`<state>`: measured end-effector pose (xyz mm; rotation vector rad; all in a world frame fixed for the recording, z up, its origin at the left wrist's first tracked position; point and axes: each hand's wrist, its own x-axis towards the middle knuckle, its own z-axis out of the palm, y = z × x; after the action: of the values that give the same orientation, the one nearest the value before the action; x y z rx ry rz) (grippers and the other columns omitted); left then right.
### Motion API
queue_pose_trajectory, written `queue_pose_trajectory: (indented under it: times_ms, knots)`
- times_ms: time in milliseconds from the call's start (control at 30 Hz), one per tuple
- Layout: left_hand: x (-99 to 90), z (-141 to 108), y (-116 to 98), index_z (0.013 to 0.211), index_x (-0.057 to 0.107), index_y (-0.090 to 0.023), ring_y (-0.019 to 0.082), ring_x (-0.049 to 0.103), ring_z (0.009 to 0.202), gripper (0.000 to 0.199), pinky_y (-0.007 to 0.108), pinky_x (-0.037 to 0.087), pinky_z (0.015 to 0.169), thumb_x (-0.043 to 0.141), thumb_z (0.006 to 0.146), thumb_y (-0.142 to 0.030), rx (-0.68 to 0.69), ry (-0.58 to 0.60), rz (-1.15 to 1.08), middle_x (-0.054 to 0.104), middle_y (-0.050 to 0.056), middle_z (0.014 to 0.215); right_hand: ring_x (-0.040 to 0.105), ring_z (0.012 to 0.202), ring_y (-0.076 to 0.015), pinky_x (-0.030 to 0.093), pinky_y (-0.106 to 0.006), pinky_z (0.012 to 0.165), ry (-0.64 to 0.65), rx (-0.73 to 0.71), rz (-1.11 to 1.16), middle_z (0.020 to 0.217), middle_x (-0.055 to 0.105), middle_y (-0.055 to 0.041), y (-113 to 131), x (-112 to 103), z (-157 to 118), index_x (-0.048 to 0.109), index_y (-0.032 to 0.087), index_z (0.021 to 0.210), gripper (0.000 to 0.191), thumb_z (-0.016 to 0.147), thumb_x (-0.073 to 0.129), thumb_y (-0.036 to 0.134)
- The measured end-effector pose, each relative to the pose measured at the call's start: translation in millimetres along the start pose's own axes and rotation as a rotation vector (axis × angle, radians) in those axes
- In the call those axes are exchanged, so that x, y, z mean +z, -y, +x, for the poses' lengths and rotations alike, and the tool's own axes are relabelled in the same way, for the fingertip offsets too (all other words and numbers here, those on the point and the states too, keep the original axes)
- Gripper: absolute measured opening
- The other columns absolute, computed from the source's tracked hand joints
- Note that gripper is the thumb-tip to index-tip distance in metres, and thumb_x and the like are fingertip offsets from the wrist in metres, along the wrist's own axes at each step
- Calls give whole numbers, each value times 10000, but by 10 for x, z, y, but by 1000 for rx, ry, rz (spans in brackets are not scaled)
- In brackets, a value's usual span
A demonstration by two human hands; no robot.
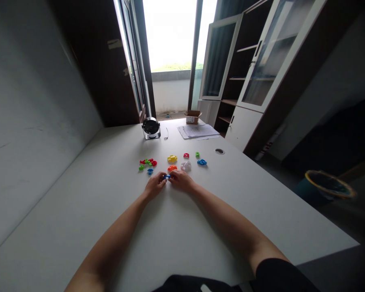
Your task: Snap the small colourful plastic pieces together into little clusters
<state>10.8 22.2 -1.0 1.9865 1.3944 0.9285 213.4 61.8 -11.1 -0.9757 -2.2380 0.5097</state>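
Between the fingertips of my left hand point(156, 184) and my right hand point(181, 179) is a small blue plastic piece point(167, 177), with a white bit showing just under it. Both hands are closed on this piece, low over the white table. Right beyond my fingers lies an orange piece point(172, 168), and a white cluster of pieces point(186, 165) sits by my right hand. A yellow piece point(172, 158) lies farther back. Near my left hand are another blue piece point(150, 171), a green piece point(141, 167) and a red and green pile point(150, 162).
To the right lie a blue cluster point(202, 162), a green piece point(197, 154) and a red piece point(186, 155). Farther back stand a small black fan-like device point(151, 126), papers point(199, 130) and an open cardboard box point(192, 117). A cable hole point(219, 151) is in the white table point(231, 194).
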Motion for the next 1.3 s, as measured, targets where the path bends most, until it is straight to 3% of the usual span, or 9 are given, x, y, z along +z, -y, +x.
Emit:
queue_pose_trajectory:
  times_ms: [1300]
  knots:
    - [-11, -1, 8, 1068, 637, -227, 127, 575, 661, 233, 227, 425, 621, 575, 852, -287, 5, -3, -3, 661, -6, 802, 496, 643, -110, 369, -227, 631, -3, 5, -19, 784, 613, 4, 18, 3, 7, 626, 196, 892, 75, 862, 636, 264]
